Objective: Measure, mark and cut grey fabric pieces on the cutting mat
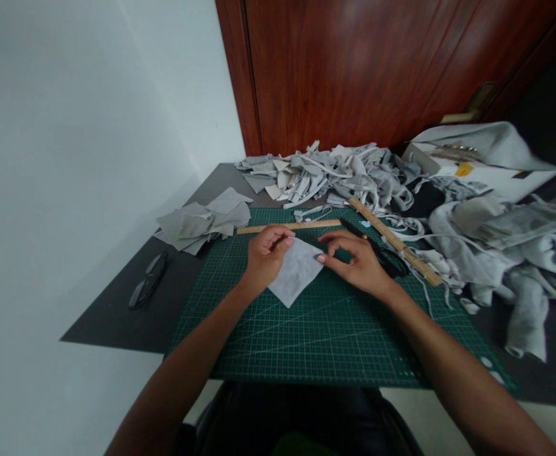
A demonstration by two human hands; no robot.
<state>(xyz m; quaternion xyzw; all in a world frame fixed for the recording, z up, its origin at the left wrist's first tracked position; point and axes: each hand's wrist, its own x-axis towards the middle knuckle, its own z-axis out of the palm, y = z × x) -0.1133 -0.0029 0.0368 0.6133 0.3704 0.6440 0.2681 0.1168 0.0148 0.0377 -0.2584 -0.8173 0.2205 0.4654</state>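
Note:
A small light-grey square of cloth (297, 273) hangs with one corner down, just above the green cutting mat. My left hand (265, 254) pinches its upper left edge between thumb and fingers. At the right corner, the thumb of my right hand (354, 261) presses on the cloth, its fingers curled close around that corner. Black-handled scissors (388, 258) lie beside my right hand, partly hidden by it. Beyond both hands, a wooden ruler (287, 227) lies flat on the mat.
The cutting mat (316, 348) covers the dark table's middle. Stacked cloth pieces (202, 221) and glasses (149, 280) lie left. Fabric scraps (320, 174) are heaped behind. A second ruler (396, 242), crumpled cloth (472, 240) and a white box (501, 180) occupy the right.

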